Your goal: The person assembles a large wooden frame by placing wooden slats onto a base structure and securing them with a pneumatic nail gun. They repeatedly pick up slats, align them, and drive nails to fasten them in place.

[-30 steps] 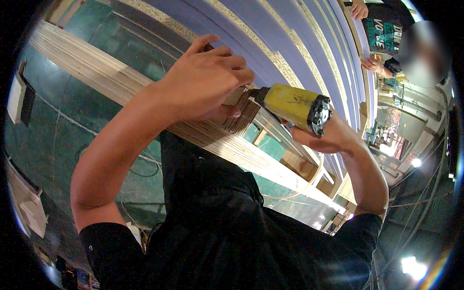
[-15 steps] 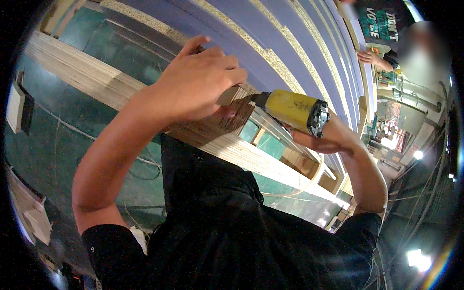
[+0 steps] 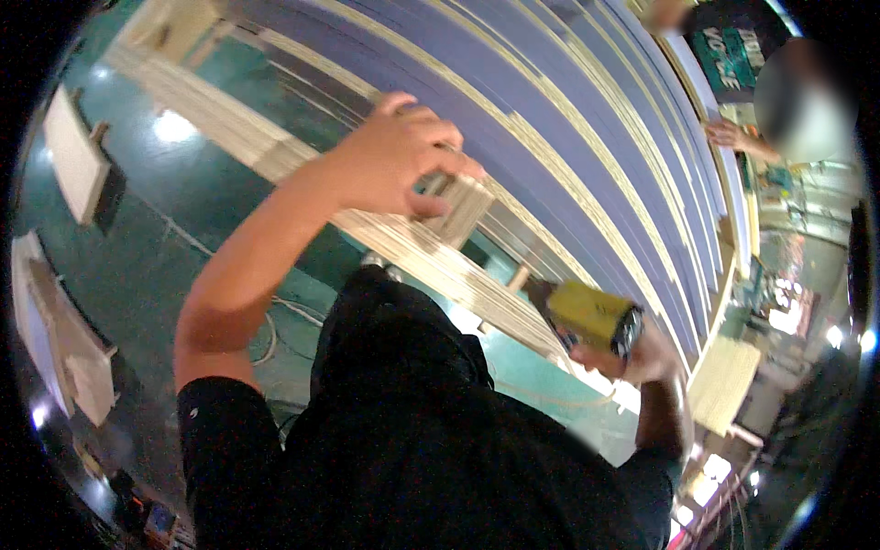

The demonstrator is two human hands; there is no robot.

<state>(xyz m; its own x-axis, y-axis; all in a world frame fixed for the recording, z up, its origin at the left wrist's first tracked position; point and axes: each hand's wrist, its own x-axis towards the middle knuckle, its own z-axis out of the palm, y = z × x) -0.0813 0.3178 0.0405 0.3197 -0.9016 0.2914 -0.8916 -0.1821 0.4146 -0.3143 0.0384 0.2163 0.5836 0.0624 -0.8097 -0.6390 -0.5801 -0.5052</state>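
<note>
My left hand point(image 3: 394, 165) arches over a short wooden block point(image 3: 467, 213) with its fingers apart and curved. The thumb is at the block's near side and the fingertips are close to its upper edge; whether they press on it is hard to tell. The block sits against a long, layered wooden rail point(image 3: 422, 246). Gripped in my right hand point(image 3: 632, 359) is a yellow and black nail gun point(image 3: 591, 316), slightly blurred. Its nose points toward the rail and block, apart from both.
Long purple-grey boards with pale edges point(image 3: 550, 137) lie side by side beyond the rail. At the upper right, another person's hand point(image 3: 729, 136) rests by the boards' far end. Pale panels point(image 3: 78, 156) stand on the green floor point(image 3: 165, 266) at left, near a loose hose point(image 3: 269, 339).
The nail gun has come away from the block, moving right and nearer to me with my right hand. My left hand stays at the block, its fingers looser. The view has shifted.
</note>
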